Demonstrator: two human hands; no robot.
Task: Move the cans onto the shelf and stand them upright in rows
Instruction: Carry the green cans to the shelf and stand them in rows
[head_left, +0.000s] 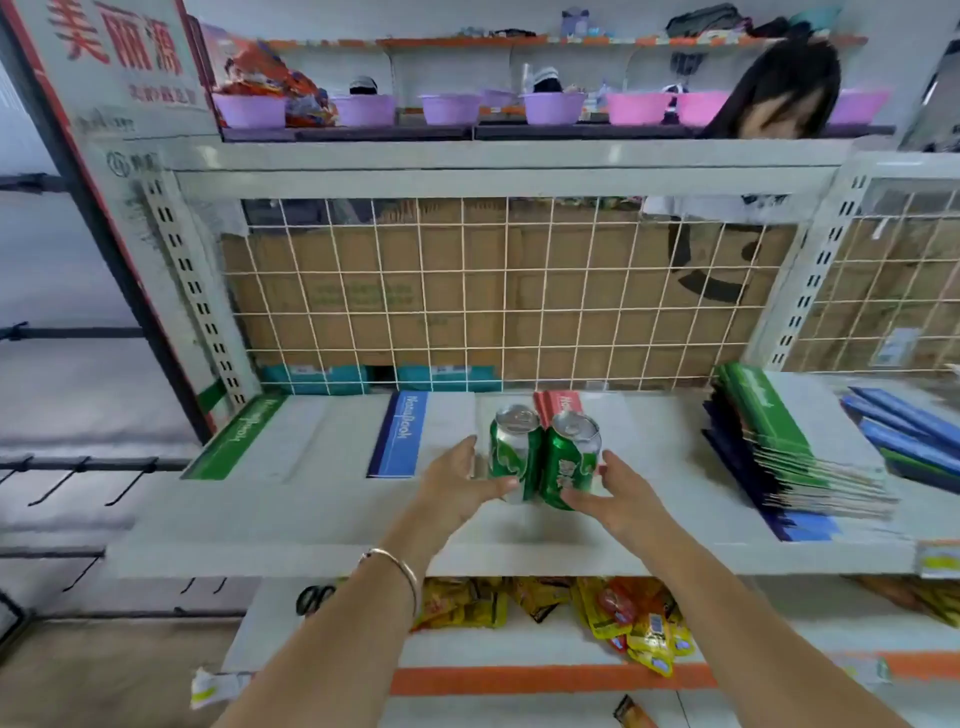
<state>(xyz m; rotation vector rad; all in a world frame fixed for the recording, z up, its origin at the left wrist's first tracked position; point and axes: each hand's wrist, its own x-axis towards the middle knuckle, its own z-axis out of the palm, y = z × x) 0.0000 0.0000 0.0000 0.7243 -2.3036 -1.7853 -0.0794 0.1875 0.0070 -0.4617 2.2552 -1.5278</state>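
Observation:
Two green cans stand side by side on the white shelf (322, 525), near its middle. My left hand (457, 483) is at the left can (511, 452), thumb across its front and fingers along its left side. My right hand (615, 496) does the same at the right can (571, 457), thumb on the lower front and fingers on its right side. The two cans touch each other and lean slightly apart at the top. Whether their bases rest on the shelf I cannot tell.
Notebooks lie flat on the shelf: green (244, 431), blue (400, 431), red (558, 402) behind the cans, and a fanned stack (789, 457) at right. A wire grid backs the shelf. Snack packets (634, 623) fill the shelf below. A person stands behind the rack.

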